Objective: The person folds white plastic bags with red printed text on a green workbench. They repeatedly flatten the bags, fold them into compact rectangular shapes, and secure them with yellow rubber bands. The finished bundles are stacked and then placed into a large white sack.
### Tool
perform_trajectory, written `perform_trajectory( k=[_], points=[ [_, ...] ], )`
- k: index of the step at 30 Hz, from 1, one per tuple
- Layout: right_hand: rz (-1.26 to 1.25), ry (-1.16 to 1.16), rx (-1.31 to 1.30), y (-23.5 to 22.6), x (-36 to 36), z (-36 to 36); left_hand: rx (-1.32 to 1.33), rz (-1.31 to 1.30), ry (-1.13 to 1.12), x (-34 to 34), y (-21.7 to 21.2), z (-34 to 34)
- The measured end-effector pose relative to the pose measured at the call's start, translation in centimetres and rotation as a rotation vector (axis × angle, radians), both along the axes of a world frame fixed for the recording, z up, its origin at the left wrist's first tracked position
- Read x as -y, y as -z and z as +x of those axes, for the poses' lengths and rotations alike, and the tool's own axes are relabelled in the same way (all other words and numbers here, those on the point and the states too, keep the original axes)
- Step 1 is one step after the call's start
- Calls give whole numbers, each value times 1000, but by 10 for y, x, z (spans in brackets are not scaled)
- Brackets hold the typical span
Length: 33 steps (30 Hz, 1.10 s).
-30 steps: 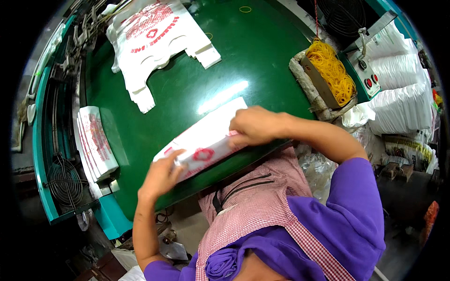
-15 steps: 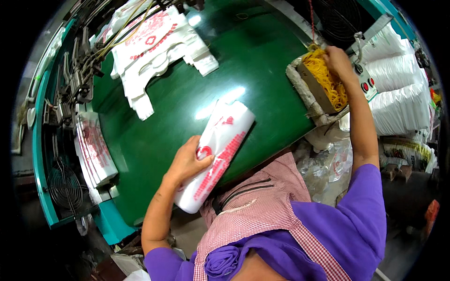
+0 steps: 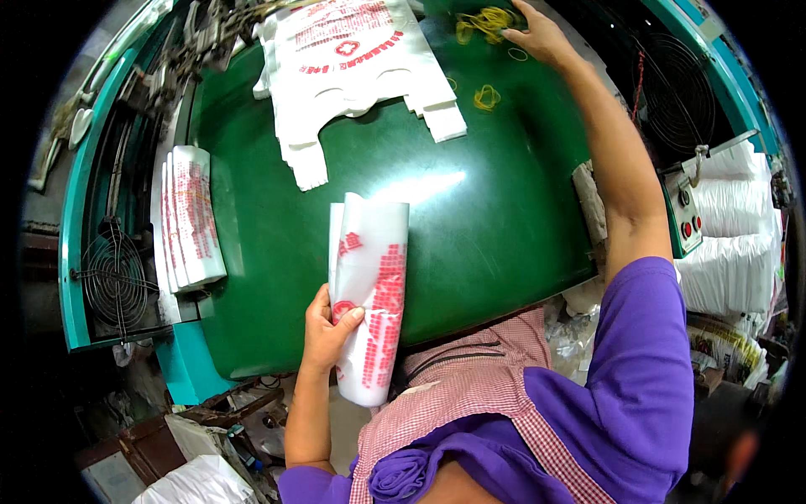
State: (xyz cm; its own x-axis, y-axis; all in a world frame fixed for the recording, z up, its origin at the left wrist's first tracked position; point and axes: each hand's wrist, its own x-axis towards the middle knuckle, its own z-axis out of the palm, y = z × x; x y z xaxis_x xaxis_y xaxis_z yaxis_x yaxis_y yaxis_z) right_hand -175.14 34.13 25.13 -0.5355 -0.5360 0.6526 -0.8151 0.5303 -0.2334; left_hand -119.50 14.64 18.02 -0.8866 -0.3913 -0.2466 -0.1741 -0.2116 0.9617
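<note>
My left hand (image 3: 330,334) grips a folded bundle of white plastic bags (image 3: 374,294) with red print, its thumb across the front. The bundle stands nearly upright in the view, over the near edge of the green table (image 3: 487,252). Stretched to the far right of the table, my right hand (image 3: 537,35) has thumb and fingers apart. Just left of its fingers lies a loose heap of yellow rubber bands (image 3: 484,23). A smaller clump of rubber bands (image 3: 486,97) lies nearer. At the far middle, a flat stack of printed white bags (image 3: 357,71) is spread out.
Folded bag bundles (image 3: 191,223) lie along the table's left side, next to machine parts and a fan guard (image 3: 114,273). A padded box edge (image 3: 589,202) shows left of my right arm. Right of that arm are a control box (image 3: 684,214) and stacked white bags (image 3: 724,252).
My right hand has left the box of rubber bands and moved to the far side of the table. Rubber bands now lie there. The held bundle has turned more upright and shifted left.
</note>
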Motion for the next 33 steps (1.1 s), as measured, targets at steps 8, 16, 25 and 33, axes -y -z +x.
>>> perform_trajectory(
  k=[8, 16, 25, 33],
  points=[
    [137, -129, 565, 54, -9, 176, -194, 219, -66, 17, 13, -16],
    [187, 296, 409, 83, 27, 102, -281, 363, -135, 14, -1, -10],
    [-261, -517, 295, 16, 19, 304, -458, 504, 103, -36, -22, -115],
    [-1278, -863, 1856, 18, -6, 351, -411, 570, 250, -39, -43, -71]
  ],
)
